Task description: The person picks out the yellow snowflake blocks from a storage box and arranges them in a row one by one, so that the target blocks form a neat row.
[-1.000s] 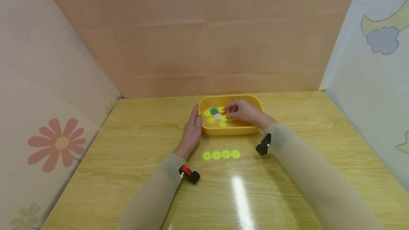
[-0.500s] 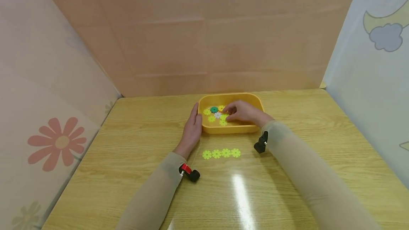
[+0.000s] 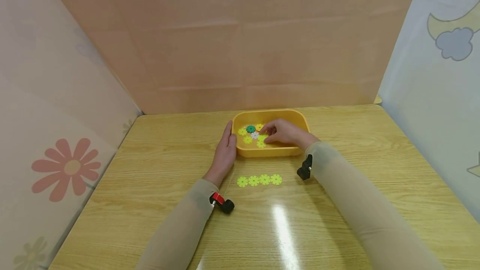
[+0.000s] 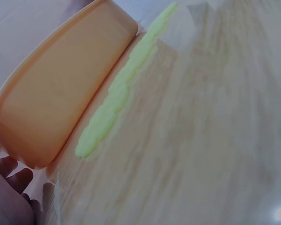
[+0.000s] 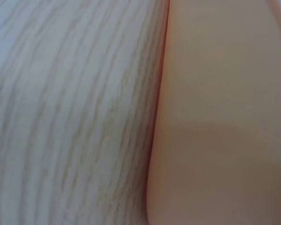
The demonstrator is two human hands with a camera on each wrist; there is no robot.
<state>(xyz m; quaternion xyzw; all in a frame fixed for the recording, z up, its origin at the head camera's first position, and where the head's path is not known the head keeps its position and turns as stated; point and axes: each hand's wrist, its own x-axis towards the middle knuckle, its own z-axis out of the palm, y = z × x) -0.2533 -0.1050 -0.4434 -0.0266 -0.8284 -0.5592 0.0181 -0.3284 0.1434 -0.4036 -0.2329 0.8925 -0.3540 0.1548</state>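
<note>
A yellow tray [image 3: 270, 152] stands at the far side of the table. My left hand [image 3: 223, 151] holds its left end, thumb near the front corner; in the left wrist view several fingers [image 4: 19, 180] show curled below the tray's corner. My right hand [image 3: 285, 131] is inside the tray, thumb and forefinger spread apart over a yellow-green snowflake disc [image 3: 262, 137]. Beside it lie a white snowflake disc [image 3: 255, 135], a green snowflake disc [image 3: 251, 129] and several other yellow-green ones. The right wrist view shows the tray's outer wall [image 5: 220, 103], not the hand.
A row of several yellow-green snowflake discs [image 3: 259, 181] lies edge to edge on the wooden table [image 3: 168, 157], in front of the tray. A plain pinkish backdrop [image 3: 240, 53] rises behind the table, with printed walls on both sides.
My right hand has settled slightly lower and closer to the yellow-green discs, its fingertips shifting a little left. My left hand stays at the tray's end; the row of discs is unchanged.
</note>
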